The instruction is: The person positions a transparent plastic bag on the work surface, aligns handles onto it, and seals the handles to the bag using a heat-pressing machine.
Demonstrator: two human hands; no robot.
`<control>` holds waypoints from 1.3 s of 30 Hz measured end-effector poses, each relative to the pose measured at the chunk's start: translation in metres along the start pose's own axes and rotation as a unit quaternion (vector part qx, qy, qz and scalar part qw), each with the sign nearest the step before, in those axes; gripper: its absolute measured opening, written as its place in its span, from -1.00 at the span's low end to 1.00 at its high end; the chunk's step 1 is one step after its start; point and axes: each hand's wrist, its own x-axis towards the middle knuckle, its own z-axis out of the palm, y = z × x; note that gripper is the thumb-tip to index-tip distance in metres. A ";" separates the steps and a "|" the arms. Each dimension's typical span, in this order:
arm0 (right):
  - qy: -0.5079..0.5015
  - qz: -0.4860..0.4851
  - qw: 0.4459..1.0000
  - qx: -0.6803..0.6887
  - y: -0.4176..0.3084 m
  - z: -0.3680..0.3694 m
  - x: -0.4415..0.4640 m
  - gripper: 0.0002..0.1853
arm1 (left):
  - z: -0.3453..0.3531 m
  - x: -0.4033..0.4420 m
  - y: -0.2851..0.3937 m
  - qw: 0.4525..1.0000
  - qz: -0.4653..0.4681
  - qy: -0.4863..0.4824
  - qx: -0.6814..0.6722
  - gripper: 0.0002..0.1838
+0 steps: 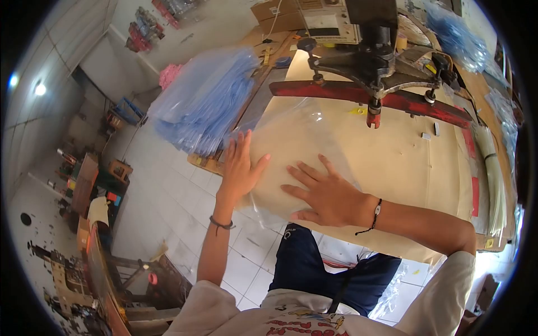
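Observation:
A clear plastic sheet (291,134) lies over the near left part of the tan work surface (392,168), its lower corner hanging past the edge. My left hand (242,168) rests on the sheet's left side, fingers extended and slightly apart. On the sheet's right part lies my right hand (330,196), palm down with fingers spread. Neither hand grips anything. Beyond my left hand is a thick stack of bluish plastic sheets (207,101). A machine head with a long red bar (336,91) stands over the far part of the surface.
Small metal pieces (426,136) lie on the surface at the right. A bundle of pale strips (490,179) runs along the right edge. Cardboard boxes (277,15) stand at the back, with bunched blue plastic (457,36) at the far right.

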 end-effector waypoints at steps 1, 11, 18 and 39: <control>-0.003 -0.001 1.000 -0.005 -0.002 -0.001 0.000 -0.28 | -0.006 0.003 0.003 1.000 -0.008 -0.029 0.009 -0.19; -0.005 0.001 1.000 -0.015 -0.014 -0.007 -0.005 -0.31 | 0.018 0.045 -0.016 0.966 0.133 0.172 0.139 -0.15; 0.097 -0.044 0.992 0.067 -0.018 -0.055 0.011 -0.47 | 0.018 0.046 -0.023 0.996 0.079 -0.025 0.045 -0.12; 0.021 -0.010 0.999 0.044 0.009 -0.020 0.002 -0.14 | 0.016 0.049 -0.016 0.994 0.097 0.010 0.044 -0.05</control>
